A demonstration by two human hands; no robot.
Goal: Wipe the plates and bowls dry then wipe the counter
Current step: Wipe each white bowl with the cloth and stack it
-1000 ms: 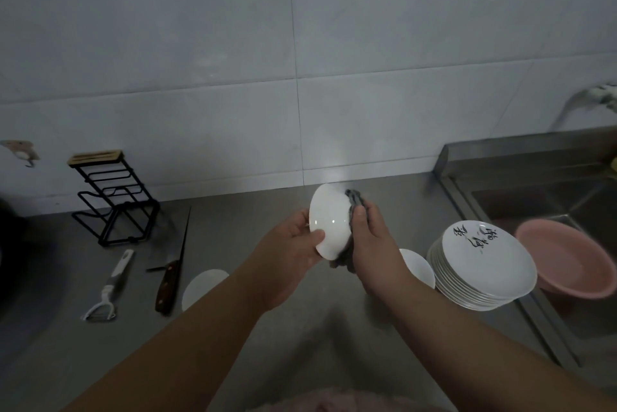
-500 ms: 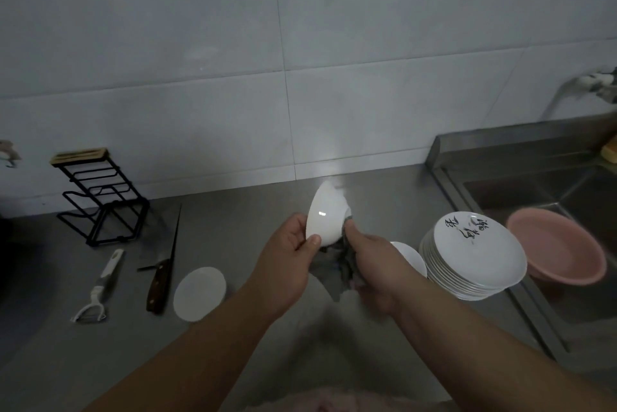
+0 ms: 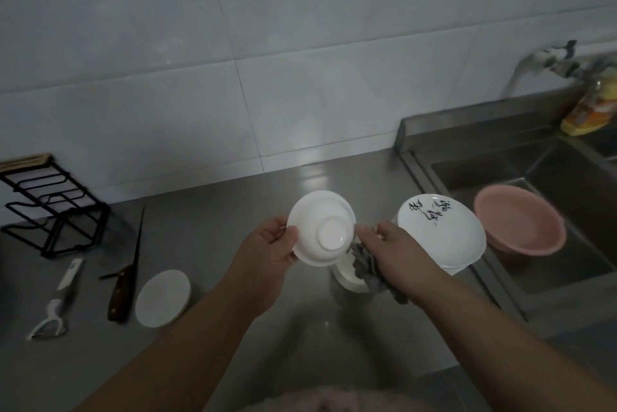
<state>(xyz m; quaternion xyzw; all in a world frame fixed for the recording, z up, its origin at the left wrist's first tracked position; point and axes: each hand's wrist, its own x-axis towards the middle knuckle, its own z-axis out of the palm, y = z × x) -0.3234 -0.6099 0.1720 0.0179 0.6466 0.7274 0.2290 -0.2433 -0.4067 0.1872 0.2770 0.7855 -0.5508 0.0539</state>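
Since a moment ago I have turned the white bowl [image 3: 321, 228] so its foot ring faces me; my left hand [image 3: 267, 249] pinches its left rim, while my right hand [image 3: 389, 249], its fingers clenched on the grey cloth [image 3: 365, 266], has slid off to the bowl's right edge. The stack of plates [image 3: 442, 234] sits just beside my right hand, near the sink [image 3: 521, 174] rim with its pink basin [image 3: 521, 228]. The steel counter [image 3: 217, 211] under the tiled wall carries a small white dish [image 3: 163, 298], knife [image 3: 125, 278], peeler [image 3: 55, 306] and black rack [image 3: 50, 208] to my left.

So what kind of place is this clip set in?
Most likely a kitchen, at a washing-up spot: a steel counter against a tiled wall, a sink with a tap above it, and a stack of plates beside a knife.
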